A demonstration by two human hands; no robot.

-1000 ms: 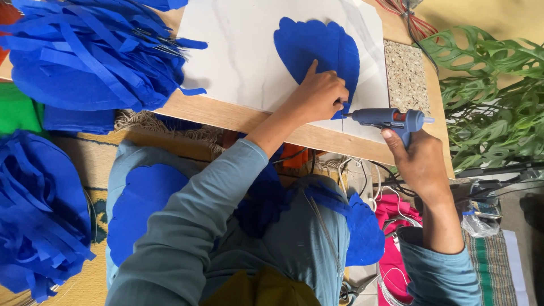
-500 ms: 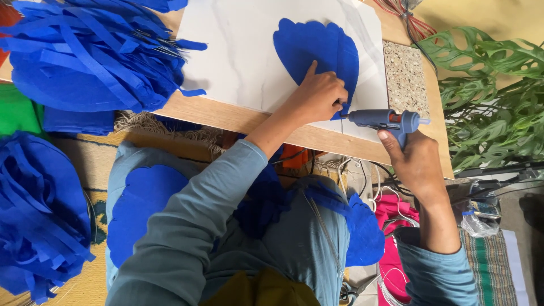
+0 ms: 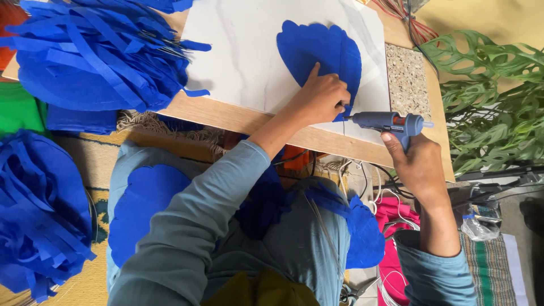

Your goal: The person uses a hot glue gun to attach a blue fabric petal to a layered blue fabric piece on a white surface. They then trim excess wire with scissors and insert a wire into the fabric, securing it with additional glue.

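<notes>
A blue scalloped felt petal [image 3: 320, 51] lies on a white marbled board [image 3: 238, 56]. My left hand [image 3: 323, 97] presses down on the petal's lower edge, pinching its stem end with the forefinger stretched out. My right hand [image 3: 416, 164] grips a blue-grey hot glue gun [image 3: 388, 120] by the handle. The gun's nozzle points left and touches the petal's stem right beside my left fingers. More blue petals lie on my lap [image 3: 147, 209].
The board rests on a wooden table [image 3: 226, 116] beside a speckled stone tile [image 3: 407, 79]. Heaps of blue felt strips [image 3: 90, 56] sit on the table's left and on the floor [image 3: 39, 215]. Green leaves [image 3: 493, 96], cables and pink cloth [image 3: 396, 221] lie at the right.
</notes>
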